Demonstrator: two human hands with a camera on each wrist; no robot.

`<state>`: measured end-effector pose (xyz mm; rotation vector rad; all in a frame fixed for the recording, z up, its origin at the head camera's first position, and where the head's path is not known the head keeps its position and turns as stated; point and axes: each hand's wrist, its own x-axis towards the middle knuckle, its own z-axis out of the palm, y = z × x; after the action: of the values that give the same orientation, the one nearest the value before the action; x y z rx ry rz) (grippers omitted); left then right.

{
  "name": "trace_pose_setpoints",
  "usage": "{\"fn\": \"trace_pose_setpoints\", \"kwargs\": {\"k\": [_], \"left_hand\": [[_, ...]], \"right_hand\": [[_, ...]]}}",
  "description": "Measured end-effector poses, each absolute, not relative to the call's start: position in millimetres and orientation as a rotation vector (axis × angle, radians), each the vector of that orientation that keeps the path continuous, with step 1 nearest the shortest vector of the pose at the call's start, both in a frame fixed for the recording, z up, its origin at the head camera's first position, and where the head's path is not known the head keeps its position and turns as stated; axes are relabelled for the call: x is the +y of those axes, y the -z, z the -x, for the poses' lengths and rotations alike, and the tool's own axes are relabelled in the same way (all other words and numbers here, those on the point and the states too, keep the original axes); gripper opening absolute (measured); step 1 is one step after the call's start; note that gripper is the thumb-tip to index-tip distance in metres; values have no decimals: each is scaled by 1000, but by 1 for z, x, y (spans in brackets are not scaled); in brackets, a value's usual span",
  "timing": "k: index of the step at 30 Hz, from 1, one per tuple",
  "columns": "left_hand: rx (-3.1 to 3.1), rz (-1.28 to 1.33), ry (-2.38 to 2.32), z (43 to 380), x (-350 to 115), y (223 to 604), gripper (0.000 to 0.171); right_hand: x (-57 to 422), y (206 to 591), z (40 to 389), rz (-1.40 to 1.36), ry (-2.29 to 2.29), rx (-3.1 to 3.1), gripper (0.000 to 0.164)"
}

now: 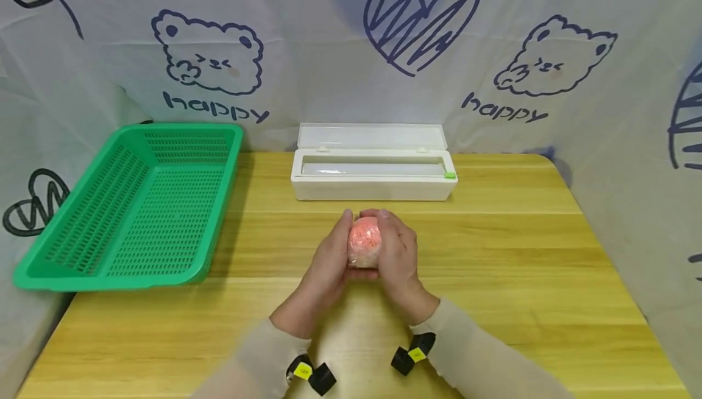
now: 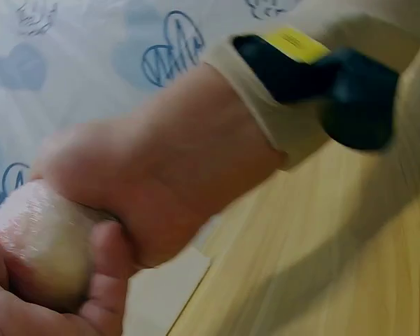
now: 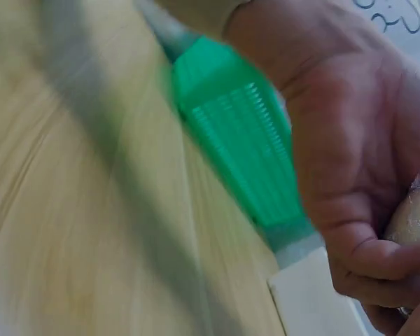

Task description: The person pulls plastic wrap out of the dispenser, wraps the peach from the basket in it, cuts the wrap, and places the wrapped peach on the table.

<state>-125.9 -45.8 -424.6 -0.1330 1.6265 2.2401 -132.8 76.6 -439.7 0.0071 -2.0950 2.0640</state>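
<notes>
A round thing [image 1: 364,242], pink on top and pale below, is wrapped in shiny clear film and held between both hands over the middle of the table. My left hand [image 1: 327,260] cups it from the left, thumb along its side. On the other side, my right hand [image 1: 399,256] grips it with fingers curved round it. In the left wrist view the wrapped round thing [image 2: 49,245] shows a reddish patch and a paler side. Only a strip of the film-covered thing [image 3: 414,217] appears in the right wrist view; fingers hide the rest.
Behind the hands stands a white film dispenser box [image 1: 373,190], lid raised, with a green slider [image 1: 450,175] at its right end. A green perforated basket [image 1: 170,216] sits at the left of the wooden table [image 1: 521,253]. Printed white cloth [image 1: 323,52] hangs behind.
</notes>
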Motion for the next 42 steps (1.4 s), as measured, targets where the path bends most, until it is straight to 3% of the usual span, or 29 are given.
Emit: {"fn": "trace_pose_setpoints", "kwargs": {"k": [7,15,21,27,42], "left_hand": [[1801,162,-2202,123,-38,423,60],[1455,327,-2374,135,-51,427,67],[1559,430,-2414,142,-59,427,73],[1521,305,-2457,142,-59,425,67],[1525,57,-2368,128,-49,424,54]], "right_hand": [[75,438,133,98,-2060,-2024,46],[89,437,145,198,-2562,-1864,58],[91,441,139,179,-2448,-2026,43],[87,439,138,267,-2624,-1830,16],[93,434,156,414,-2478,-1874,17]]}}
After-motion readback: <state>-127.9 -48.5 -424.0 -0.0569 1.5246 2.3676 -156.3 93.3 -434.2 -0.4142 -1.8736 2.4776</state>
